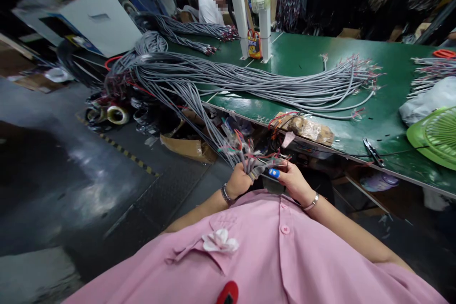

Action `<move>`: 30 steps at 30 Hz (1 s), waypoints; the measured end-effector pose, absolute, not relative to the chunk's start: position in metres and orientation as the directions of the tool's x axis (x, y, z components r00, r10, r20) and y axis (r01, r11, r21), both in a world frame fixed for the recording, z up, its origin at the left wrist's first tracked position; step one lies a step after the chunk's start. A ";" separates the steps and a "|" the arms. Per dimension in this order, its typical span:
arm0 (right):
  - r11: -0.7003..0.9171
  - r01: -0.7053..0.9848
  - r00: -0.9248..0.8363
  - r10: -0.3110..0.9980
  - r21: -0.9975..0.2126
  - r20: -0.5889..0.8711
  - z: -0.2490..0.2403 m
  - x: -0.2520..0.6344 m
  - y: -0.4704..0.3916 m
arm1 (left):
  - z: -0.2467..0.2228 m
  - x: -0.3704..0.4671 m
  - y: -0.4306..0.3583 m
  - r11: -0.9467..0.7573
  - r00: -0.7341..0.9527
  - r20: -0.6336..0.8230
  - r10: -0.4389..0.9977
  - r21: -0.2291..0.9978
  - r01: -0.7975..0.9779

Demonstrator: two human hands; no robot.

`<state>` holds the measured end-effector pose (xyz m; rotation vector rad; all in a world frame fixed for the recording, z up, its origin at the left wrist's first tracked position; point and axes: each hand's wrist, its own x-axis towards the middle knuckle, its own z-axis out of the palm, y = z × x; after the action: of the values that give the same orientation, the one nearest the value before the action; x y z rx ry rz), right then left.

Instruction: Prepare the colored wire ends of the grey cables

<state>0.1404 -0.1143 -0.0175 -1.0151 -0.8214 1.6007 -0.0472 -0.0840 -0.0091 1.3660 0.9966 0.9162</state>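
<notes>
My left hand is closed around a bunch of grey cables just in front of my body. Their stripped ends, with thin red, green and white wires, fan out above the fist. Close on its right, my right hand is closed with the thumb pressed against the fingers at the wire ends. A blue wrap covers that thumb. Which wire it pinches is too small to make out. The held cables run back up to the left, over the table edge.
A long bundle of grey cables lies along the green table. Near its front edge are a taped block, pliers and a green fan. A white post rises behind. A person sits at the far side.
</notes>
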 end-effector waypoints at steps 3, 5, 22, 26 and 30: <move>-0.220 -0.383 -0.126 0.975 -0.897 -0.185 -0.016 0.144 -0.113 | -0.009 -0.062 -0.074 0.203 0.369 -0.140 0.919 0.969 -0.138; -0.187 -0.387 -0.147 0.979 -0.903 -0.140 -0.012 0.143 -0.110 | -0.008 -0.070 -0.070 0.348 0.451 -0.222 0.865 0.912 -0.218; -0.334 -0.458 -0.276 0.934 -0.823 -0.226 -0.001 0.125 -0.103 | -0.004 -0.076 -0.061 0.347 0.703 -0.252 0.666 0.938 0.008; -0.082 -0.220 -0.112 0.992 -0.972 -0.058 -0.003 0.127 -0.100 | 0.008 -0.068 -0.056 0.247 0.738 -0.204 0.643 0.968 0.052; -0.030 -0.143 0.069 0.997 -0.989 -0.040 -0.014 0.143 -0.092 | 0.005 -0.068 -0.051 0.236 0.743 -0.179 0.645 0.971 0.029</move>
<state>0.1425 -0.0924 -0.0138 -1.1621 -1.0352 1.2451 -0.0684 -0.0513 0.0053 1.2787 0.6386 0.4643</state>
